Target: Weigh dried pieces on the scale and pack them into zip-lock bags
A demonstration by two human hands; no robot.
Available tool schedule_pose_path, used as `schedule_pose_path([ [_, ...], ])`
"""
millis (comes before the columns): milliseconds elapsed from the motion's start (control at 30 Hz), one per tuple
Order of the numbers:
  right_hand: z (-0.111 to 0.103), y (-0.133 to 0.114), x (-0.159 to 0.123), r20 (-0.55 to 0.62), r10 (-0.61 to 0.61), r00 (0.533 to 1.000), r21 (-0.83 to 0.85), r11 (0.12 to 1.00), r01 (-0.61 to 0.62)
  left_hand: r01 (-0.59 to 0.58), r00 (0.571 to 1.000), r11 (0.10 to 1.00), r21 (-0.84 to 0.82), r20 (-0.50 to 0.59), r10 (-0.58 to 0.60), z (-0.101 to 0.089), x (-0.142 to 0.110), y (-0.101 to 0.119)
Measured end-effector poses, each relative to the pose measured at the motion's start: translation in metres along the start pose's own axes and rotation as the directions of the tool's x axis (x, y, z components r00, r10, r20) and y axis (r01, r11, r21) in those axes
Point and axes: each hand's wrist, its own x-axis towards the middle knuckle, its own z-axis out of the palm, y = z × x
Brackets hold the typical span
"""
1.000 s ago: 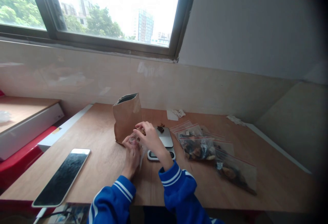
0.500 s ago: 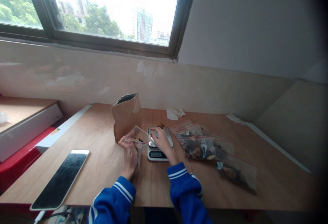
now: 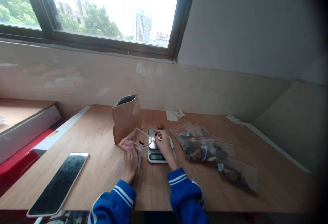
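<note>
Spillage risk: gripped gaping plastic bag (image 3: 140,148) in left hand (image 3: 130,157), beside scale (image 3: 155,150); held right hand (image 3: 164,144) over scale, could not tell its grip; might have spilled pieces (image 3: 140,142) by tilting bag.

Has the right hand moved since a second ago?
Yes, rightward: the right hand was at the left edge of the scale and is now over it.

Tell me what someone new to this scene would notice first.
Probably the bright window across the upper left. Next, on the table, the upright brown bag; in front of it the left hand holds a clear bag, while the right hand is over the scale. Several filled zip bags lie right of the scale.
</note>
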Motion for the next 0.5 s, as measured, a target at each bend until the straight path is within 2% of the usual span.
schedule_pose_path([
  [100,-0.008,-0.009,0.011,-0.059,0.038,0.998,0.122,0.992,-0.03,-0.001,1.0,1.0,0.003,0.008,0.001,-0.001,0.001,-0.001],
  [167,-0.014,-0.031,0.031,-0.084,0.007,0.996,0.181,0.983,0.008,0.0,1.0,1.0,0.029,-0.011,0.001,-0.002,0.001,0.0],
  [233,-0.018,-0.066,0.06,-0.102,-0.094,0.99,0.218,0.969,0.115,0.004,0.999,0.999,0.052,-0.034,-0.003,-0.002,0.001,0.001],
  [300,-0.018,-0.107,0.093,-0.122,-0.247,0.961,0.219,0.938,0.269,0.014,0.999,0.999,0.052,-0.039,-0.012,-0.002,0.001,0.002],
  [400,-0.004,-0.152,0.135,-0.05,-0.422,0.905,0.187,0.886,0.424,0.03,0.999,0.999,0.027,-0.044,-0.029,-0.001,0.002,0.003],
  [500,0.021,-0.158,0.153,0.064,-0.458,0.887,0.079,0.888,0.453,0.02,0.999,1.0,0.011,-0.048,-0.02,-0.001,0.003,0.001],
])
